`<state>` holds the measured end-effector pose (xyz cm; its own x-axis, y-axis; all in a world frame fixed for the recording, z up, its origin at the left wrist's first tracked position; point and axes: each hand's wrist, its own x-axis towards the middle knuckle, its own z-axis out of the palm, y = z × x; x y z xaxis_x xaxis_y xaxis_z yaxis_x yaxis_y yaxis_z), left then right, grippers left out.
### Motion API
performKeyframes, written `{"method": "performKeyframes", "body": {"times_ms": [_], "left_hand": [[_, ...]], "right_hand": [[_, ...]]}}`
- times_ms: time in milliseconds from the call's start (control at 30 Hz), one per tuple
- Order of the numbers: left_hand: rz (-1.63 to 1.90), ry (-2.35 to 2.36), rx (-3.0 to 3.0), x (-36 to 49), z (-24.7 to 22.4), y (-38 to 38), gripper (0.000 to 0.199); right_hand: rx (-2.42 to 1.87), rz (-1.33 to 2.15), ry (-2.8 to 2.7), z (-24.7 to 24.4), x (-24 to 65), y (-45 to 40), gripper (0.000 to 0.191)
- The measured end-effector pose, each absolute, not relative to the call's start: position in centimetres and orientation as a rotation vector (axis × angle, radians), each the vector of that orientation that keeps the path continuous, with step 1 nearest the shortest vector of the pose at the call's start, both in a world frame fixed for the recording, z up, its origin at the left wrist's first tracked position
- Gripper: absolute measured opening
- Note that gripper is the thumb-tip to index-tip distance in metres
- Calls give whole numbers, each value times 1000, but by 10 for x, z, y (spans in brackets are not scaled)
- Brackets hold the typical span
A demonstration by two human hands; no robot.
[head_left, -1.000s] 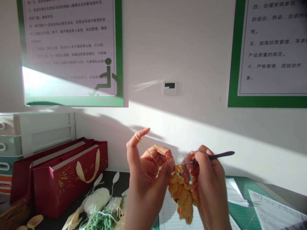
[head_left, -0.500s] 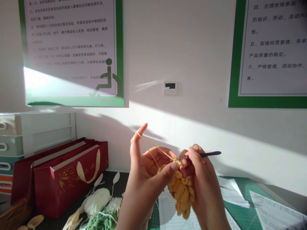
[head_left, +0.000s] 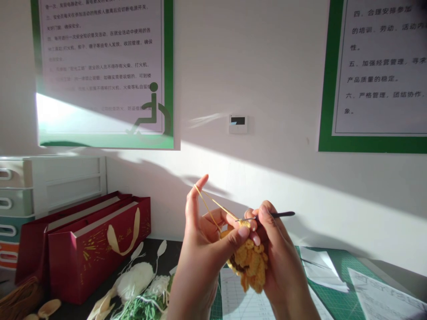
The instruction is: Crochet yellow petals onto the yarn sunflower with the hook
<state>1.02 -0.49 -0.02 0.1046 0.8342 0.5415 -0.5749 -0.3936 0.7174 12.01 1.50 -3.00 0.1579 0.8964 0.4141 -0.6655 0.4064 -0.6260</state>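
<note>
Between my hands hangs a yellow crochet piece [head_left: 252, 264] with petal-like layers. My left hand [head_left: 208, 249] pinches its top edge between thumb and fingers, the index finger raised. Over that finger runs a strand of yellow yarn [head_left: 224, 208], stretched down to the work. My right hand [head_left: 278, 246] grips a crochet hook [head_left: 283, 214] with a dark handle; its thin metal tip points left and lies at the top stitches, near the left thumb. Whether the tip sits inside a loop is too small to tell.
Red gift bags [head_left: 100, 249] stand at the left beside a drawer unit [head_left: 16, 200]. White yarn [head_left: 136, 281] and green yarn [head_left: 142, 307] lie on the dark tabletop. Under my hands are a green cutting mat [head_left: 333, 266] and printed sheets [head_left: 247, 295]. Behind rises a wall with framed notices [head_left: 100, 80].
The hook has shifted left, its tip now past the top stitches. The crochet piece has turned a little and risen slightly, and my left index finger has moved slightly right.
</note>
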Motion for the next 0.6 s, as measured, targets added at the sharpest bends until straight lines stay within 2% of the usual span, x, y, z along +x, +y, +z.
{"method": "performKeyframes", "body": {"times_ms": [233, 300, 400, 500, 600], "left_hand": [[1617, 322, 1140, 12, 0, -3, 111], [1592, 310, 1125, 13, 0, -4, 112], [1573, 312, 1109, 14, -2, -7, 111], [1558, 338, 1084, 13, -3, -7, 110], [1403, 272, 1034, 8, -3, -2, 108]], "right_hand": [[-306, 943, -976, -30, 122, 18, 35], [-309, 729, -1107, -30, 127, 19, 27], [-341, 190, -1368, -33, 139, 23, 10], [-341, -365, -1488, -39, 149, 27, 37], [-312, -459, -1375, -45, 148, 31, 45]]}}
